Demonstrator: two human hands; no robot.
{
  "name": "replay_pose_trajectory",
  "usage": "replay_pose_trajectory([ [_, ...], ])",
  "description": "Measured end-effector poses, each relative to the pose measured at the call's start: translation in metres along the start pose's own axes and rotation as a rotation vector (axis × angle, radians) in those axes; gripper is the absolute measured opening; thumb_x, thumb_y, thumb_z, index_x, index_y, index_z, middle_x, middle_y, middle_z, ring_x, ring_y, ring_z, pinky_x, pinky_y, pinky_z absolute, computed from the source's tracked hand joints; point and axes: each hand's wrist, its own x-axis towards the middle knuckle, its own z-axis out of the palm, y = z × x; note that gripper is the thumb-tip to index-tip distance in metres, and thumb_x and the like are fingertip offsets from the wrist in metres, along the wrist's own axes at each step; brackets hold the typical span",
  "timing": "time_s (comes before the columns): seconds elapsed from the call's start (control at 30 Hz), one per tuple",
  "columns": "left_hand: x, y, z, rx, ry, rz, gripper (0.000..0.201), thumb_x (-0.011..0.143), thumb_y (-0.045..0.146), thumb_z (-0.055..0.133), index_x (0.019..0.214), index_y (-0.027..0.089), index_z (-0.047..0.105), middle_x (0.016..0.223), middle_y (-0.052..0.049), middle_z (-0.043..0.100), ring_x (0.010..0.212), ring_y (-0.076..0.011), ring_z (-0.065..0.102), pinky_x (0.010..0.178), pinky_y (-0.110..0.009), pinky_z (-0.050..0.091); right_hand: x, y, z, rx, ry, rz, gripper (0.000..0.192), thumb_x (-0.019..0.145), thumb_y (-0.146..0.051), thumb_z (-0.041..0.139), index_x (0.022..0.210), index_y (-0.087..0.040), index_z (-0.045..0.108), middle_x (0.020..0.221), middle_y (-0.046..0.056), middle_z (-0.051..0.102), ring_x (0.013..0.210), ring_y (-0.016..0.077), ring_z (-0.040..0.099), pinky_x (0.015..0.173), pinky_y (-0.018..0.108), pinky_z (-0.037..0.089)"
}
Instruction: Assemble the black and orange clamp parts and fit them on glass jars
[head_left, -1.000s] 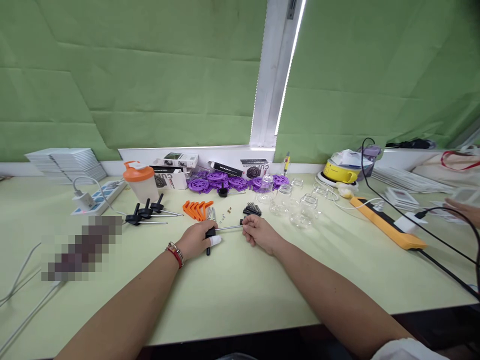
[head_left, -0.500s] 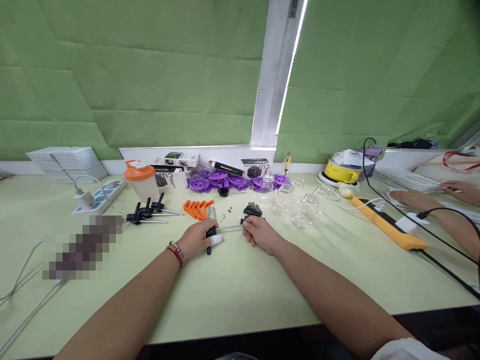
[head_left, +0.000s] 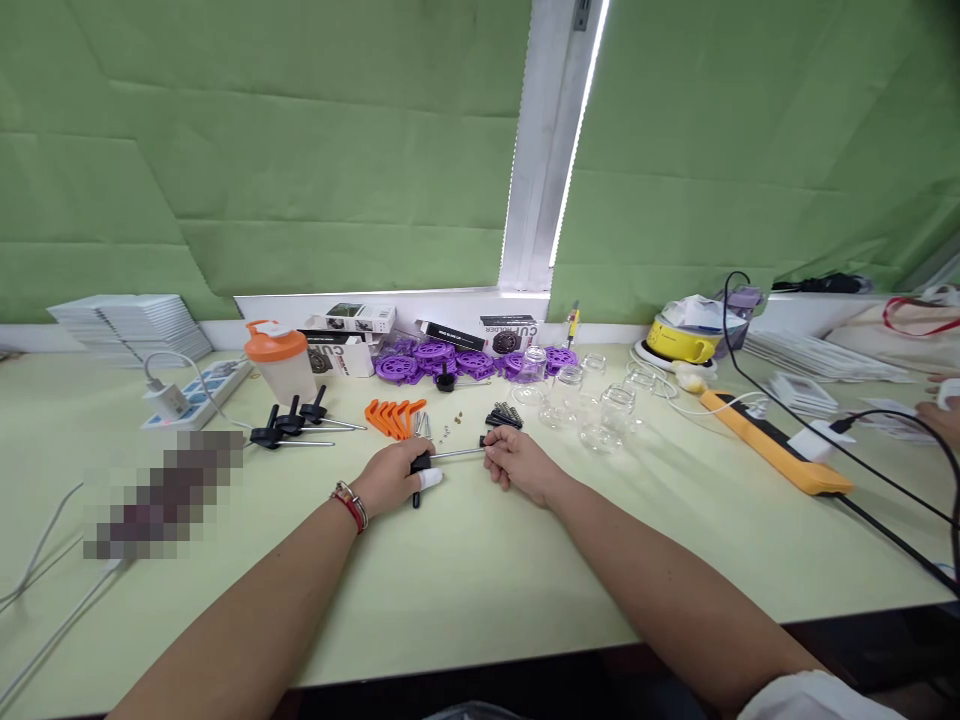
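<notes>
My left hand [head_left: 388,474] is closed around the black plastic head of a metal rod [head_left: 459,455]; a white wrap covers one of its fingertips. The rod lies nearly level and runs across to my right hand [head_left: 523,467], whose fingers pinch a small black piece [head_left: 484,441] at the far end. Just beyond my hands are orange angled parts [head_left: 395,417], metal pins [head_left: 424,426], tiny brass and silver bits [head_left: 458,417] and a cluster of black-and-silver pieces [head_left: 503,415]. Several similar black-headed rods [head_left: 291,425] rest on the left.
Clear glass jars [head_left: 602,425] stand to the right, near an orange power strip [head_left: 780,445] with cables. Purple round parts [head_left: 435,360] and boxes [head_left: 508,334] line the back. An orange-lidded shaker [head_left: 280,360] is at left. A co-worker's hand [head_left: 941,412] shows at far right.
My hands stay on the rod with hardly any movement. At far right the co-worker's hands have drawn back toward the edge, uncovering a white stack. The view has shifted slightly.
</notes>
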Motion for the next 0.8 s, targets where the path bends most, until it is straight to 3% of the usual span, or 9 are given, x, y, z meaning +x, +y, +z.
replay_pose_trajectory([
  [0.17,-0.001,0.0023,-0.0013,-0.007,0.01,-0.001,0.033,0.078,0.05,0.051,0.095,0.022,0.056,0.087,-0.002,0.061,0.075,-0.0183,0.054,0.065,-0.028,0.041,0.0003,0.0008,0.0003,-0.025,-0.005,-0.008,0.005,0.081,-0.021,0.05,0.079,-0.018,0.047,0.061,-0.003,0.055,0.043,0.0067,0.047,0.036,0.018,0.037],
  [0.37,-0.0015,0.0047,-0.0023,-0.018,0.015,-0.003,0.033,0.077,0.05,0.052,0.093,0.022,0.056,0.084,-0.002,0.06,0.073,-0.0181,0.053,0.063,-0.027,0.041,-0.001,-0.0019,0.0002,-0.096,-0.007,0.017,0.018,0.086,-0.028,0.046,0.072,-0.017,0.047,0.053,-0.003,0.054,0.037,0.0056,0.044,0.038,0.018,0.036],
  [0.67,-0.0011,0.0041,-0.0021,0.001,0.005,-0.007,0.034,0.078,0.051,0.051,0.095,0.022,0.055,0.084,-0.002,0.06,0.074,-0.0184,0.054,0.064,-0.028,0.041,0.0011,-0.0018,0.0014,-0.107,0.01,0.037,0.023,0.088,-0.029,0.042,0.07,-0.017,0.047,0.051,-0.003,0.052,0.036,0.0057,0.043,0.036,0.018,0.035],
  [0.8,-0.0011,0.0025,-0.0014,0.009,0.007,-0.003,0.036,0.078,0.053,0.05,0.094,0.022,0.055,0.085,-0.002,0.06,0.074,-0.0188,0.054,0.065,-0.028,0.041,0.0,-0.0031,0.0019,-0.04,0.021,0.032,0.014,0.086,-0.028,0.046,0.077,-0.017,0.048,0.06,-0.002,0.055,0.042,0.0068,0.047,0.036,0.018,0.037],
])
